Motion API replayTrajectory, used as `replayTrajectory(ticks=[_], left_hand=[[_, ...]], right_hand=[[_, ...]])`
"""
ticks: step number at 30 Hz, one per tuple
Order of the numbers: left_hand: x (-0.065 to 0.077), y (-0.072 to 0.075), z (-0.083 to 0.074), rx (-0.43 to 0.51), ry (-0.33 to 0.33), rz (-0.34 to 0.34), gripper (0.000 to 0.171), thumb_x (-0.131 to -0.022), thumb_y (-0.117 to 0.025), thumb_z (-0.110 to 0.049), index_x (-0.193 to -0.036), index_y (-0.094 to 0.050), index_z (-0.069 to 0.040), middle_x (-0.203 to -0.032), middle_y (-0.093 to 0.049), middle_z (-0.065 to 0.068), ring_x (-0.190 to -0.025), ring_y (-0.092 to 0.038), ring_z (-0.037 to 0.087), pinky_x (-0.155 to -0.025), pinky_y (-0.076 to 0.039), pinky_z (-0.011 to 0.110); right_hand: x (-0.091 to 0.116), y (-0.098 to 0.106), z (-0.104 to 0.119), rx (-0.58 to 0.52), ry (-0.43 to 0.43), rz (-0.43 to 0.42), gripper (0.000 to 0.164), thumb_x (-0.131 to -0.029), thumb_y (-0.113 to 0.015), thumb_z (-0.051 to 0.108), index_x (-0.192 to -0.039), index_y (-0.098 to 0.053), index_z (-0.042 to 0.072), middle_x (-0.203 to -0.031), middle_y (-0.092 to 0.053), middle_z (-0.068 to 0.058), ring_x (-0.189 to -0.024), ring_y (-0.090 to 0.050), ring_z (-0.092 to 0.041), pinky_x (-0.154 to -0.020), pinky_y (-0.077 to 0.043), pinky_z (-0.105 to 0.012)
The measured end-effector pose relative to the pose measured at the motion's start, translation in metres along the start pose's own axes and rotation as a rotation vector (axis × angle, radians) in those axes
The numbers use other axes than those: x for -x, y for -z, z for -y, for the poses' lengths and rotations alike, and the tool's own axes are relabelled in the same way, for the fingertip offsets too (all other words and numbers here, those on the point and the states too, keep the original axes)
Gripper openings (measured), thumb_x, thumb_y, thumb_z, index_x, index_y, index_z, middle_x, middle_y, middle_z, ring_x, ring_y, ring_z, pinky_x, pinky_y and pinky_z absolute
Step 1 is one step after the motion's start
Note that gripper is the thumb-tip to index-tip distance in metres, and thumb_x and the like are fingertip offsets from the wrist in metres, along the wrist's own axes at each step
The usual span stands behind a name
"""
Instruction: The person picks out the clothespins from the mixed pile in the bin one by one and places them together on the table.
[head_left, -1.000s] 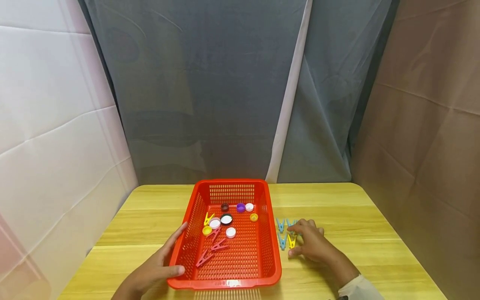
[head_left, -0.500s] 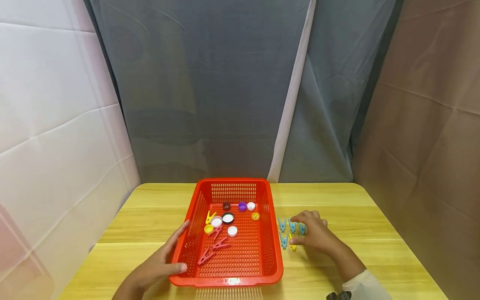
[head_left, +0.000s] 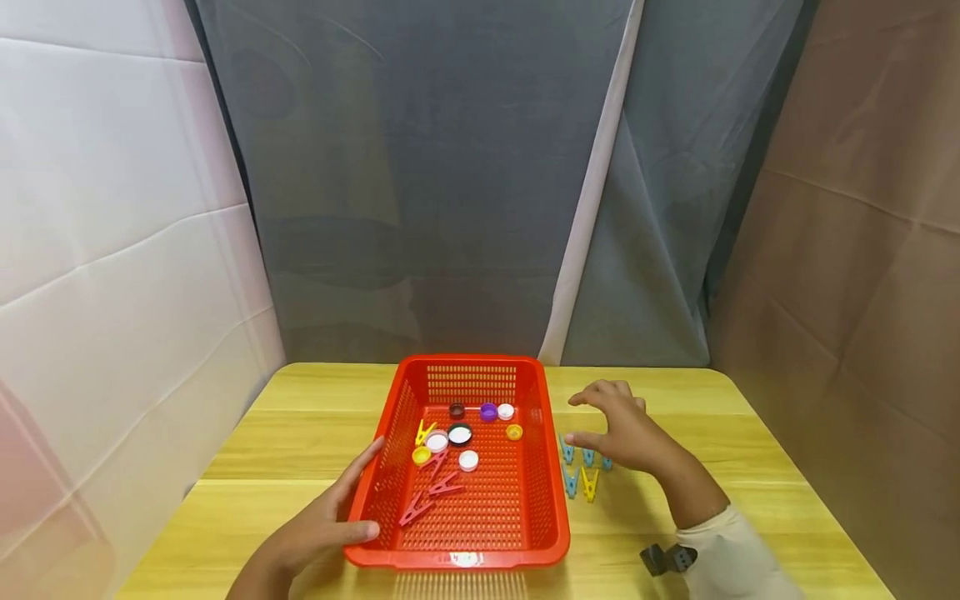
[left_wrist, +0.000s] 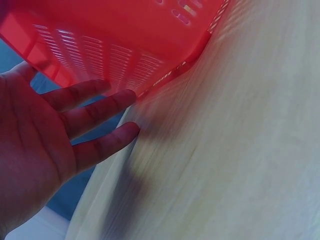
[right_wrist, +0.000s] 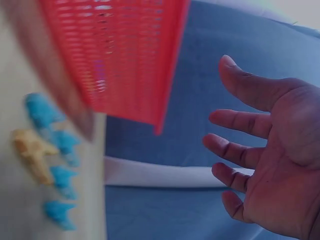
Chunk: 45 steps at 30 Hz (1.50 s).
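My left hand [head_left: 322, 521] rests on the left side of a red plastic basket [head_left: 457, 560], thumb at the near left corner of its rim. In the left wrist view its straight, spread fingers [left_wrist: 100, 112] lie against the slotted wall. My right hand [head_left: 630, 429] hovers with fingers spread and nothing in them, right of the basket. Below it on the table lie several blue clothespins [head_left: 572, 483] and one yellow clothespin [head_left: 590, 485], the back ones partly hidden by the hand. Inside the basket are pink clothespins [head_left: 415, 508] and another yellow clothespin [head_left: 423, 432].
Several bottle caps lie in the basket, among them a purple cap [head_left: 488, 412], a black-rimmed cap [head_left: 460, 434] and a white cap [head_left: 468, 461]. The wooden table [head_left: 720, 450] is bounded by a grey curtain [head_left: 450, 208] behind and cloth panels on both sides.
My right hand has risen off the clothespins and drawn back from the yellow one, which stays on the table with its jaws spread. The left hand keeps its place on the basket.
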<state>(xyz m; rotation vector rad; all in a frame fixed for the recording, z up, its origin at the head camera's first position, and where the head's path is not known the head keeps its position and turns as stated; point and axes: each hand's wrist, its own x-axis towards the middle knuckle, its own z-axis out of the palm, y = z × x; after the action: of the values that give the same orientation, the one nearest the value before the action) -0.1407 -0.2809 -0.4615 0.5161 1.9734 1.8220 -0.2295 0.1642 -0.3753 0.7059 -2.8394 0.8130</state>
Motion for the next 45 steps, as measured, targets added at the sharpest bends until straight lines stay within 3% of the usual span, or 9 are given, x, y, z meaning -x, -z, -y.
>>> replayTrajectory(ticks=[6,11,17,24,27,31,35,38,45], left_hand=[[0.0,0.0,-0.001,0.001,-0.019,-0.001,0.098,-0.091,-0.063,-0.007,-0.159,0.002,-0.037,-0.164,0.005,0.023,-0.138,-0.035,0.047,-0.098,-0.053,0.035],[0.0,0.0,-0.001,-0.017,-0.03,-0.004,0.098,-0.091,-0.063,-0.007,-0.159,0.002,-0.036,-0.163,0.003,0.026,-0.135,-0.038,0.046,-0.096,-0.055,0.036],[0.001,0.001,0.0,-0.021,-0.038,-0.004,0.099,-0.091,-0.063,-0.006,-0.159,0.003,-0.035,-0.163,0.004,0.025,-0.137,-0.034,0.05,-0.097,-0.054,0.036],[0.001,-0.001,0.001,-0.003,0.009,-0.015,0.098,-0.092,-0.063,-0.008,-0.158,0.002,-0.039,-0.165,0.006,0.018,-0.142,-0.026,0.049,-0.1,-0.051,0.032],[0.001,-0.001,0.002,0.003,0.02,-0.023,0.098,-0.091,-0.063,-0.008,-0.158,0.002,-0.04,-0.165,0.005,0.017,-0.142,-0.026,0.048,-0.1,-0.051,0.032],[0.002,-0.001,0.003,0.0,0.008,-0.014,0.099,-0.091,-0.063,-0.008,-0.158,0.003,-0.04,-0.165,0.006,0.018,-0.142,-0.027,0.049,-0.1,-0.051,0.032],[0.002,-0.002,0.003,0.002,0.005,-0.006,0.098,-0.092,-0.063,-0.008,-0.158,0.003,-0.04,-0.165,0.007,0.018,-0.142,-0.027,0.049,-0.099,-0.051,0.031],[0.002,-0.002,0.002,0.002,0.014,-0.014,0.098,-0.091,-0.063,-0.008,-0.158,0.002,-0.04,-0.165,0.005,0.018,-0.141,-0.029,0.047,-0.099,-0.052,0.031],[0.001,-0.002,0.0,-0.003,0.017,-0.022,0.098,-0.091,-0.063,-0.008,-0.158,0.001,-0.04,-0.165,0.005,0.017,-0.142,-0.027,0.047,-0.099,-0.051,0.031]], right_hand=[[-0.013,0.016,0.021,0.005,0.046,-0.021,0.051,-0.081,-0.08,0.04,-0.125,-0.064,0.021,-0.126,-0.057,-0.001,-0.125,-0.039,-0.028,-0.097,-0.032,-0.061],[-0.024,0.023,0.043,0.005,0.08,-0.021,0.052,-0.081,-0.08,0.041,-0.127,-0.064,0.023,-0.128,-0.056,0.0,-0.126,-0.038,-0.026,-0.096,-0.031,-0.056],[-0.037,0.034,0.072,0.002,0.111,-0.004,0.054,-0.082,-0.08,0.041,-0.13,-0.062,0.027,-0.135,-0.053,0.0,-0.127,-0.038,-0.023,-0.1,-0.03,-0.053],[-0.051,0.042,0.095,-0.061,0.119,0.003,0.054,-0.084,-0.078,0.038,-0.133,-0.06,0.026,-0.137,-0.05,-0.001,-0.132,-0.039,-0.026,-0.111,-0.026,-0.067],[-0.057,0.041,0.1,-0.097,0.133,0.019,0.053,-0.084,-0.078,0.038,-0.133,-0.06,0.026,-0.134,-0.051,0.0,-0.132,-0.042,-0.026,-0.11,-0.033,-0.067],[-0.067,0.035,0.102,-0.137,0.172,0.051,0.053,-0.085,-0.077,0.037,-0.134,-0.06,0.024,-0.135,-0.052,-0.002,-0.129,-0.046,-0.026,-0.103,-0.047,-0.056],[-0.077,0.029,0.104,-0.193,0.192,0.092,0.052,-0.086,-0.077,0.034,-0.134,-0.06,0.021,-0.135,-0.053,-0.003,-0.13,-0.047,-0.026,-0.105,-0.047,-0.053],[-0.086,0.019,0.107,-0.246,0.174,0.134,0.051,-0.086,-0.076,0.035,-0.133,-0.06,0.02,-0.135,-0.054,-0.002,-0.13,-0.048,-0.025,-0.108,-0.046,-0.052],[-0.108,-0.014,0.11,-0.319,0.078,0.223,0.052,-0.085,-0.076,0.043,-0.13,-0.062,0.023,-0.124,-0.058,0.003,-0.113,-0.059,-0.021,-0.094,-0.057,-0.042]])
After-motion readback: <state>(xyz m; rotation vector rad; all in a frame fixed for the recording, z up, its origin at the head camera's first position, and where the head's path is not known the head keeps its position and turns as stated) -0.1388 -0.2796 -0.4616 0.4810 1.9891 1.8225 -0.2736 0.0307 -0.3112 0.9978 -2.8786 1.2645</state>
